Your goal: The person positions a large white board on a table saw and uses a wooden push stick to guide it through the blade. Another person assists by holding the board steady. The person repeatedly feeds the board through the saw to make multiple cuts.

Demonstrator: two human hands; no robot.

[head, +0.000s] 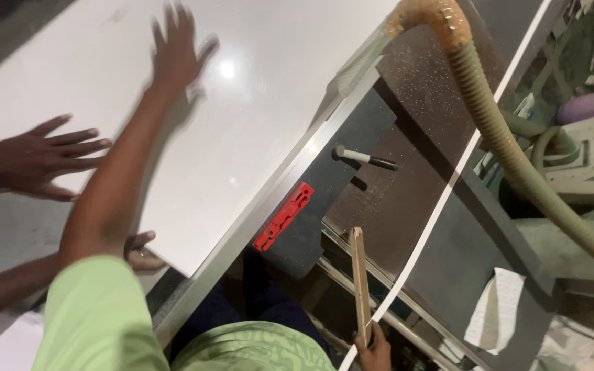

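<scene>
My left hand (177, 45) lies flat with spread fingers on a large white board (256, 103) that rests on a saw table. It looks blurred. Low at the frame's bottom edge, my right hand (374, 349) grips the lower end of a thin wooden stick (359, 275), which points up toward the dark table top (372, 127). Another person's hand (42, 156) presses flat on the board's left side. A second hand of theirs (142, 252) shows at the board's near corner, partly behind my arm.
A red plastic piece (283, 216) sits beside the metal rail (269, 206) along the board's edge. A small handled tool (366, 159) lies on the dusty table. A ribbed dust hose (517, 154) curves down the right. A thin white strip (448, 185) and a crumpled white sheet (496, 309) are nearby.
</scene>
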